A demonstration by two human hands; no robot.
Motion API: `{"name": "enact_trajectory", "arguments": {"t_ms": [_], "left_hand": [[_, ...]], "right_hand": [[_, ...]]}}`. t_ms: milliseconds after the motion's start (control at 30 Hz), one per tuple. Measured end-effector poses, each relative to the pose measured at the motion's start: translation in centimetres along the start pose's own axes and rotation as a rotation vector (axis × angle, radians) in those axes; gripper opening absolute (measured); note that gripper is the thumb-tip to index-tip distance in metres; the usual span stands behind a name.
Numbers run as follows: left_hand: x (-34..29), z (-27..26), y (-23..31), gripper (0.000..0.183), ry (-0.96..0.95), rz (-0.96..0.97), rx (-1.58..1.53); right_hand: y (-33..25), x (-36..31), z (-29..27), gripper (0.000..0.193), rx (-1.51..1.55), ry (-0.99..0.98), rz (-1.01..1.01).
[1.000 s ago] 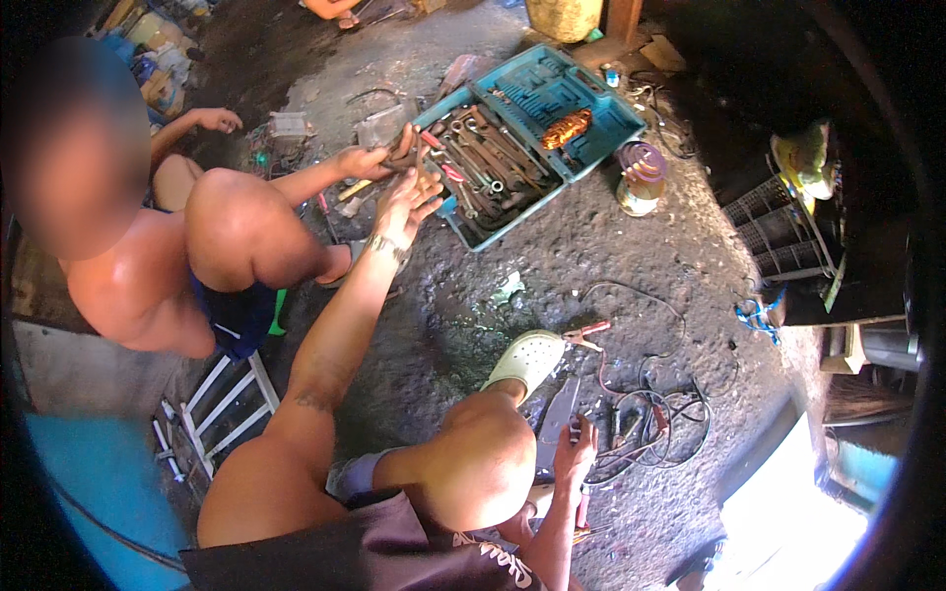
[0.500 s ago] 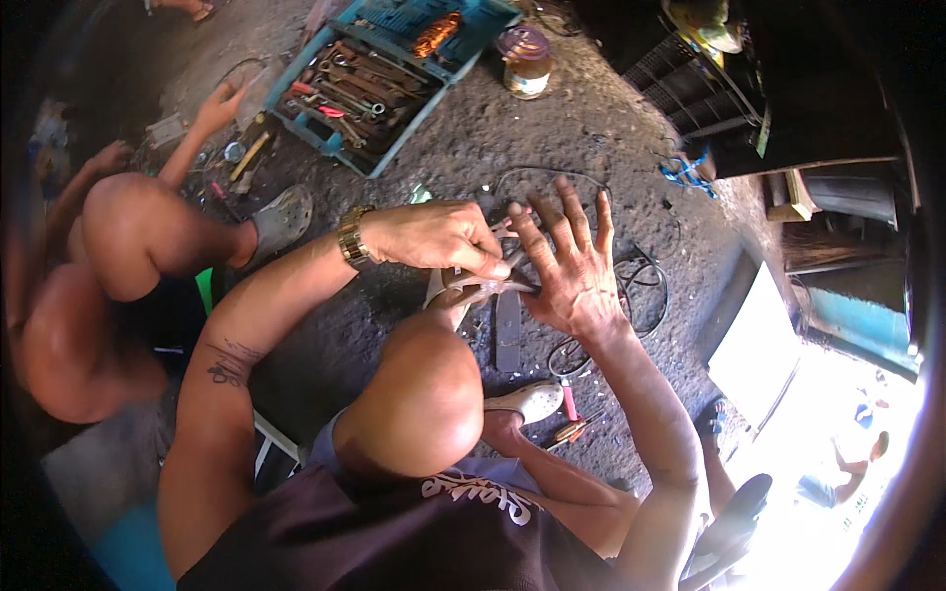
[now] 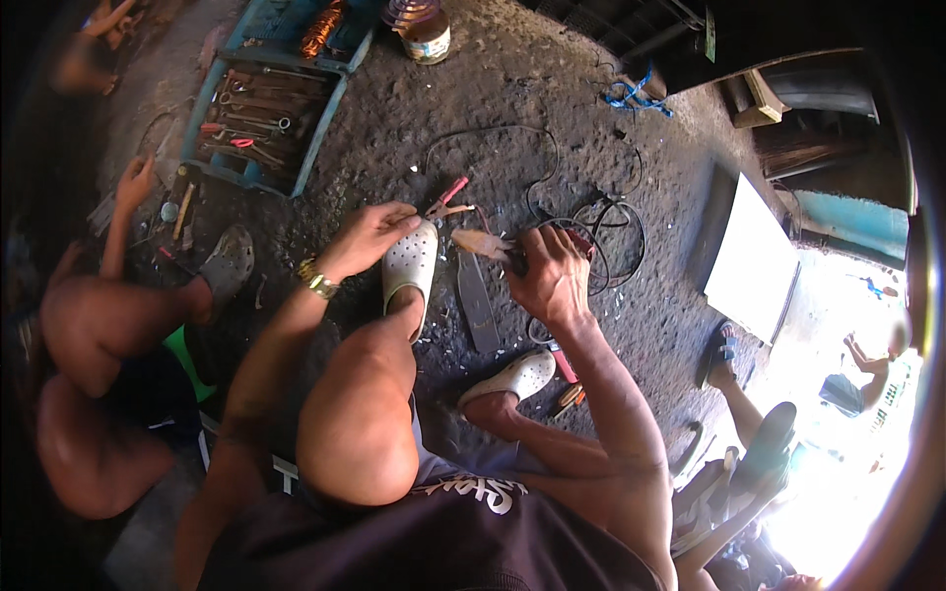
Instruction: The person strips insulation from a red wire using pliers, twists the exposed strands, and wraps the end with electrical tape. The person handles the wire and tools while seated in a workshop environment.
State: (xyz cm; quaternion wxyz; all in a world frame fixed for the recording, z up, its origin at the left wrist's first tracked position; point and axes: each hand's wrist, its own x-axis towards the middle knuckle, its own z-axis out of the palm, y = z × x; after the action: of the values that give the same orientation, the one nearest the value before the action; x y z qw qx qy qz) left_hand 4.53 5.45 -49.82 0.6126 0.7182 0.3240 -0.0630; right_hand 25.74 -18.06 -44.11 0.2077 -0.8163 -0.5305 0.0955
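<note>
My left hand (image 3: 374, 236), wearing a gold watch, hovers beside the toe of my pale clog (image 3: 411, 254). Its fingers press together; whatever they might hold is hidden. Farther right, my right hand (image 3: 554, 276) is closed around a tool with a dark grip and a brownish tapered end (image 3: 480, 243), blurred by motion, so its kind is unclear. A red-handled clamp-like tool (image 3: 449, 200) with copper-coloured jaws lies just beyond the clog's toe. Between my feet is a long dark flat bar (image 3: 479, 305).
Coiled black cable (image 3: 641, 241) lies right of my right hand. A blue toolbox (image 3: 266, 182) with wrenches stands far left, near a jar (image 3: 428, 44). Another person's bent leg (image 3: 118, 325) is at left. Behind my right foot sits an orange-handled screwdriver (image 3: 570, 396). A white panel (image 3: 754, 261) leans at right.
My hands, close together before, have drawn apart. The right one went from spread fingers to a grip on the tool. The view has shifted, and the clog's toe now shows.
</note>
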Motion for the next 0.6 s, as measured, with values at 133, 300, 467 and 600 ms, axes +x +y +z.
{"name": "enact_trajectory", "arguments": {"t_ms": [133, 300, 467, 600], "left_hand": [[5.6, 4.6, -2.5, 0.056, 0.172, 0.016, 0.58], [12.8, 9.7, -4.9, 0.068, 0.27, -0.026, 0.955], [15.0, 10.1, -6.4, 0.056, 0.231, -0.009, 0.855], [13.1, 8.9, -5.0, 0.048, 0.194, 0.002, 0.404]], "right_hand": [[1.7, -3.2, 2.4, 0.043, 0.497, -0.254, 0.578], [-1.1, -10.5, 5.6, 0.032, 1.3, 0.071, 1.139], [-3.0, -12.9, 8.6, 0.016, 1.396, 0.253, 1.352], [-2.3, -10.6, 10.6, 0.027, 1.421, -0.065, 1.235]]}}
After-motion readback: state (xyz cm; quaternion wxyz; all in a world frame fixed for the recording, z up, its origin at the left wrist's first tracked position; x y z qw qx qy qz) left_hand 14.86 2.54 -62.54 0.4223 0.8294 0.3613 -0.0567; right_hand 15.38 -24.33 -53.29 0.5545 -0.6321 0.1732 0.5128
